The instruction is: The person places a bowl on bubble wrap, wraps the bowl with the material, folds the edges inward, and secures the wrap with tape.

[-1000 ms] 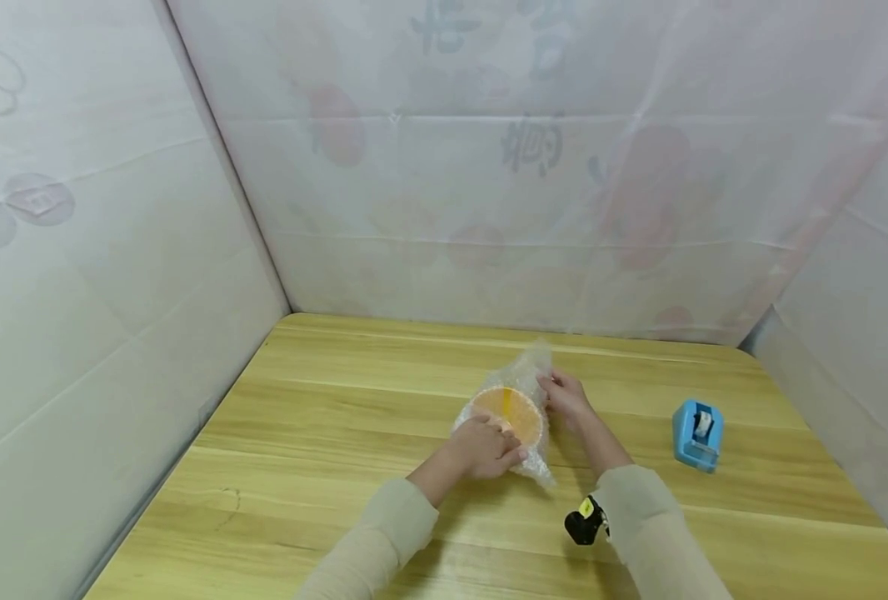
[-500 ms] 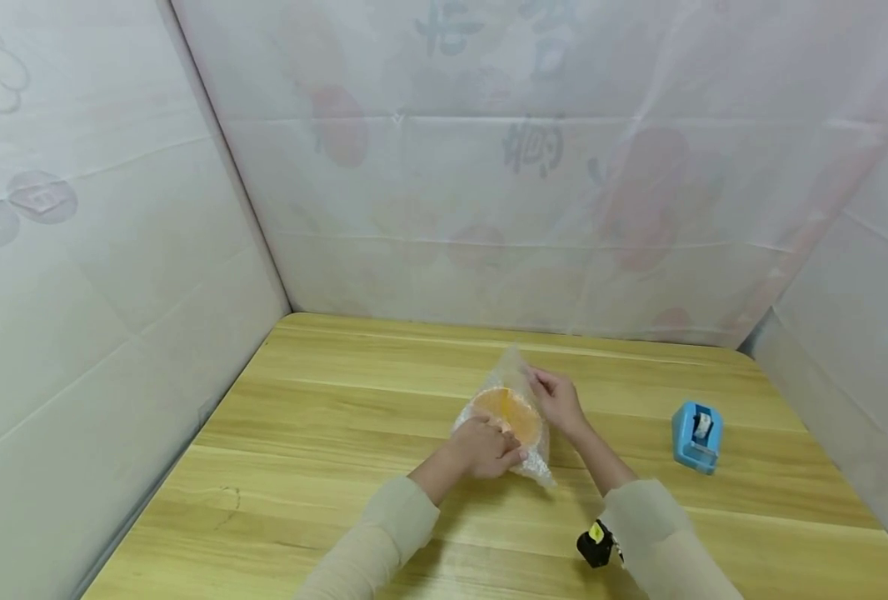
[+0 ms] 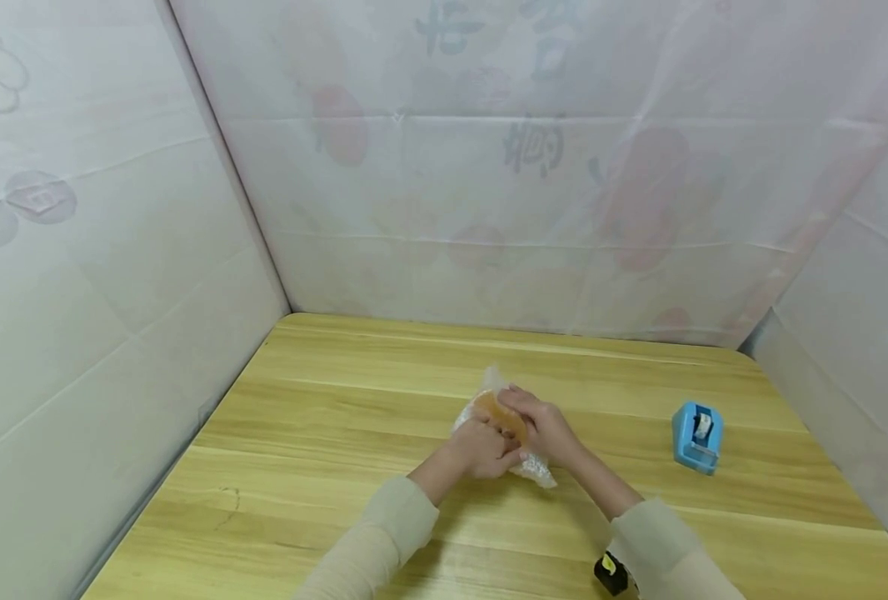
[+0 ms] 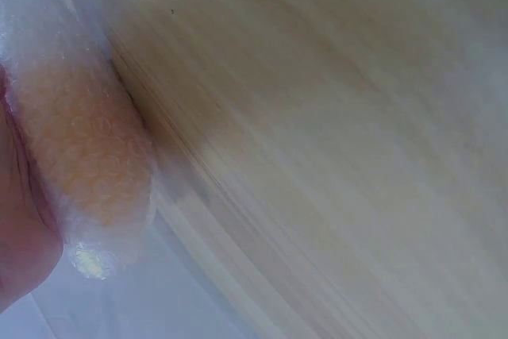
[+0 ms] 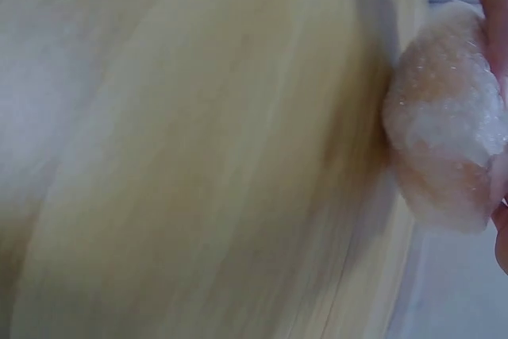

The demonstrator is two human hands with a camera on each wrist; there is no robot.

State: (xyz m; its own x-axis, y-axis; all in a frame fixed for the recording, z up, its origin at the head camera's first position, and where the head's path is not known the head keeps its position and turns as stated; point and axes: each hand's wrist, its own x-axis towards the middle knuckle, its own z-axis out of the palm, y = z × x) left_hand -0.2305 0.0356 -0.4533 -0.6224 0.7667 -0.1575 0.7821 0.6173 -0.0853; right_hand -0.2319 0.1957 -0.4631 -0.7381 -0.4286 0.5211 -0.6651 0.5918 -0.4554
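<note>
A round orange object [image 3: 501, 412] sits inside clear bubble wrap [image 3: 536, 473] near the middle of the table. My left hand [image 3: 481, 448] lies over the near left part of the bundle and presses it. From the far right, my right hand [image 3: 552, 427] grips a flap of the wrap, folded across the top. In the left wrist view, the rounded orange side [image 4: 87, 136] shows through the bubbles, beside the edge of my left hand [image 4: 28, 220]. Crumpled wrap [image 5: 448, 113] bulges below the right fingers [image 5: 497, 25] in the right wrist view. Most fingertips are hidden.
A blue tape dispenser [image 3: 697, 437] with a small roll of tape stands on the wooden table [image 3: 316, 450] to the right. Beside the right sleeve is a small black device [image 3: 611, 573]. Pale printed sheets [image 3: 444, 208] enclose the back and sides.
My right hand has drawn the right flap of wrap leftward and toward me over the orange object, covering more of it. The left hand has stayed in place.
</note>
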